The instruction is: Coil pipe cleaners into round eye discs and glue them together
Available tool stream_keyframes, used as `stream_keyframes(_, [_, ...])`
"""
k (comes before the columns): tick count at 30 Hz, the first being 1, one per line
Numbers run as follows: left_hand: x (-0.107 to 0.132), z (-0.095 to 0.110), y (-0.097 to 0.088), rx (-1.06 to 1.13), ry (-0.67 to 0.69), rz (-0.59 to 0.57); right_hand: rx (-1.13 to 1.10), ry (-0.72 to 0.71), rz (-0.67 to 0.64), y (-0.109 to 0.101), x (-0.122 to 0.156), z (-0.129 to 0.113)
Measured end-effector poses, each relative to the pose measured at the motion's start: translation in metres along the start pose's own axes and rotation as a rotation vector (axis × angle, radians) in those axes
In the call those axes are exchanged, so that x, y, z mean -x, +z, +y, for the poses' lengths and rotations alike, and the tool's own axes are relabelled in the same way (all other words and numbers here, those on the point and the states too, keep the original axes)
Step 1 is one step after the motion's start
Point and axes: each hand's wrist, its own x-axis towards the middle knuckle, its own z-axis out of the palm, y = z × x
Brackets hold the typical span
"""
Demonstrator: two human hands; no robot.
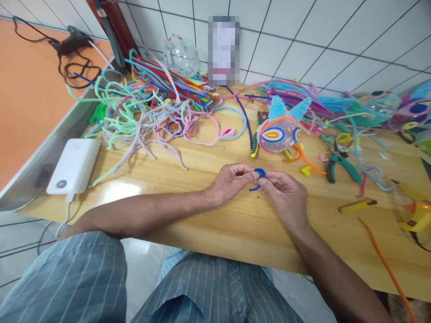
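Both hands meet over the middle of the wooden table (208, 224), pinching a dark blue pipe cleaner (258, 174) wound into a small flat coil with a short loose tail below. My left hand (232, 179) grips the coil from the left, fingers curled. My right hand (284, 190) pinches it from the right. Just behind the hands lies a clear ball decorated as a fish (281, 130), with ringed eyes and light blue fins.
A big tangle of coloured pipe cleaners (151, 107) covers the back left. Green-handled pliers (340, 163), a yellow glue gun (417, 215) and an orange pipe cleaner (387, 264) lie right. A white power bank (74, 166) sits at the left edge. More decorated balls (407, 110) sit far right.
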Motion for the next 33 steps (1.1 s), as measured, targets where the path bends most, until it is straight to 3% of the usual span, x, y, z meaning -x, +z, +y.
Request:
stream_keyframes(8, [-0.003,-0.006,-0.003,-0.062,-0.011,-0.052,0.041,-0.003,-0.019,-0.002,-0.002,0.001])
stream_keyframes(13, [-0.007,-0.001,-0.011,-0.358,0.145,-0.092,0.140,-0.033,-0.078,-0.008,-0.005,0.005])
stream_keyframes(18, [-0.010,0.005,-0.016,-0.562,0.288,-0.125,0.340,-0.183,-0.051,-0.008,-0.002,0.004])
stream_keyframes(24, [-0.010,0.001,-0.016,-0.470,0.232,-0.095,0.403,-0.262,-0.003,-0.009,0.000,0.003])
stream_keyframes(33, [-0.005,-0.004,-0.010,-0.352,0.179,-0.016,0.261,-0.136,0.049,-0.008,0.004,0.011])
